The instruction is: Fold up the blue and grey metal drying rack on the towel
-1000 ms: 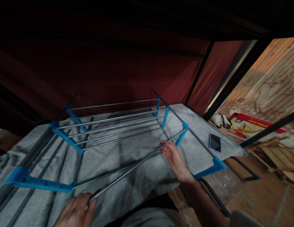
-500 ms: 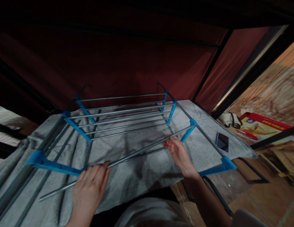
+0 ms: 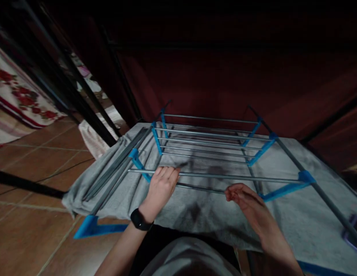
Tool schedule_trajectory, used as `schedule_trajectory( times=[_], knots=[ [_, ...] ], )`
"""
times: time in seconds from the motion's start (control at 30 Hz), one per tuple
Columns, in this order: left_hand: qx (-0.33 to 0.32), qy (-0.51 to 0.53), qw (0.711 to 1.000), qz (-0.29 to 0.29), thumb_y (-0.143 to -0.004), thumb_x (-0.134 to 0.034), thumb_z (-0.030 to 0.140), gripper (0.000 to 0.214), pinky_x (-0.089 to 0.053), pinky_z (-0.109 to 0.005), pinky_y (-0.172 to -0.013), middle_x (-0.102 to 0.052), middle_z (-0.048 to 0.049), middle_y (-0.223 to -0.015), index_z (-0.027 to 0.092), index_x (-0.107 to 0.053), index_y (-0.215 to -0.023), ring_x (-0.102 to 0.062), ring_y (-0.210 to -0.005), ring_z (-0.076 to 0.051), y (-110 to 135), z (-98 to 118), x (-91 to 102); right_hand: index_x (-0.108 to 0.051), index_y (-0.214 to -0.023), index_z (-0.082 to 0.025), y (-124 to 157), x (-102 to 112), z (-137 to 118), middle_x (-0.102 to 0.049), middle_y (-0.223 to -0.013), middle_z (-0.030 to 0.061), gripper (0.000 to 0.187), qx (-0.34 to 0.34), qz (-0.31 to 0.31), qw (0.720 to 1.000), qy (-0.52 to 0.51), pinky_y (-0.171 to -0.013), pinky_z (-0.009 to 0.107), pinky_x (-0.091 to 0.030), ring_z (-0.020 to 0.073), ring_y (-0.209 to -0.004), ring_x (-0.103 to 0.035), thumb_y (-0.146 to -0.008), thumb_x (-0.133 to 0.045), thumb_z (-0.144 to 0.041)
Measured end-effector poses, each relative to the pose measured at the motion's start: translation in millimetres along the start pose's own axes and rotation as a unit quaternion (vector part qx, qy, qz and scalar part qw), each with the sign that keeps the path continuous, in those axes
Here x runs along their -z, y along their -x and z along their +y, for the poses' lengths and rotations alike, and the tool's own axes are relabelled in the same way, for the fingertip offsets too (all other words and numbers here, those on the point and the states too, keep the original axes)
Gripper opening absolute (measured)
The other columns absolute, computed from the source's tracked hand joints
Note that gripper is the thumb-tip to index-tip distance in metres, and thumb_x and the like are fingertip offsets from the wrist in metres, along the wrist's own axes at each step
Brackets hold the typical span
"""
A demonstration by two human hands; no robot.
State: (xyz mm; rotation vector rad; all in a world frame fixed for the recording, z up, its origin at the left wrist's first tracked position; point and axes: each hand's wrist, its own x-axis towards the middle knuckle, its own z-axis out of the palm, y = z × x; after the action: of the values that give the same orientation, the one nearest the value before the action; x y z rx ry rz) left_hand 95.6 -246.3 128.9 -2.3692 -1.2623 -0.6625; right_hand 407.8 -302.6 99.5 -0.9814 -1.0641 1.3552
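Observation:
A drying-rack frame of grey rails and blue plastic brackets point(image 3: 260, 151) lies on a grey blanket point(image 3: 195, 216). A long grey rod point(image 3: 230, 176) runs level across it, from a left blue bracket point(image 3: 138, 163) to a right blue bracket point(image 3: 303, 178). My left hand point(image 3: 162, 186), with a black watch point(image 3: 139, 219) on the wrist, has its fingers curled over this rod near its left end. My right hand point(image 3: 247, 199) sits below the rod with fingers curled in a pinch where a shorter lower rod point(image 3: 199, 188) reaches it. What the pinch holds is hidden.
A bundle of loose grey rods point(image 3: 117, 165) lies on the blanket's left side. A blue corner piece point(image 3: 93, 228) hangs off the near left edge. A phone point(image 3: 352, 230) shows at the far right. Brown tile floor point(image 3: 28, 180), black posts point(image 3: 80, 99) and a dark red curtain point(image 3: 224, 84) surround the surface.
The view has swung left. The long rod went from slanted to level, its ends at the blue brackets. My left hand moved up with it; my right hand came off it and dropped lower.

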Motion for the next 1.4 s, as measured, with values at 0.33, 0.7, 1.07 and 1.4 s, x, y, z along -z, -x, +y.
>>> schedule_trajectory(
  times=[0.33, 0.7, 1.07, 1.4],
  knots=[
    [0.019, 0.021, 0.998, -0.051, -0.101, -0.051, 0.015, 0.027, -0.046, -0.039, -0.083, -0.067, -0.0078, -0.098, 0.015, -0.063, -0.125, -0.061, -0.092, -0.023, -12, -2, 2.0, -0.067, -0.122, -0.026, -12, -14, -20, -0.069, -0.122, 0.0078, 0.024, 0.350, 0.094, 0.797, 0.484, -0.099, 0.040, -0.048, 0.0242, -0.117, -0.063, -0.100, -0.056, -0.028],
    [0.066, 0.046, 0.994, -0.069, -0.102, -0.052, 0.023, 0.033, -0.043, -0.047, -0.109, -0.067, -0.0123, -0.124, 0.018, -0.061, -0.133, -0.060, -0.119, -0.026, -13, 3, 23.1, -0.059, -0.140, -0.022, -56, -10, -10, -0.070, -0.103, 0.0079, 0.045, 0.396, -0.031, 0.601, 0.694, -0.088, 0.039, -0.045, 0.0233, -0.093, -0.063, -0.097, -0.048, -0.010],
    [0.326, 0.189, 0.920, -0.109, -0.093, -0.059, 0.058, 0.061, -0.045, -0.048, -0.112, -0.064, -0.0138, -0.139, 0.017, -0.062, -0.138, -0.058, -0.131, -0.033, 27, -113, 112.2, -0.062, -0.136, -0.021, -55, -9, -13, -0.069, -0.103, 0.0081, 0.044, 0.398, -0.041, 0.600, 0.692, -0.084, 0.038, -0.045, 0.0232, -0.091, -0.062, -0.096, -0.048, -0.009],
    [0.391, 0.632, 0.637, -0.206, -0.075, -0.080, 0.030, 0.062, -0.050, -0.034, -0.096, -0.075, -0.0093, -0.108, 0.013, -0.060, -0.131, -0.069, -0.099, -0.020, 10, -180, 53.4, -0.060, -0.138, -0.024, -56, -1, -8, -0.070, -0.106, 0.0082, 0.047, 0.408, -0.055, 0.600, 0.686, -0.085, 0.039, -0.047, 0.0235, -0.094, -0.064, -0.095, -0.046, -0.009]
  ],
)
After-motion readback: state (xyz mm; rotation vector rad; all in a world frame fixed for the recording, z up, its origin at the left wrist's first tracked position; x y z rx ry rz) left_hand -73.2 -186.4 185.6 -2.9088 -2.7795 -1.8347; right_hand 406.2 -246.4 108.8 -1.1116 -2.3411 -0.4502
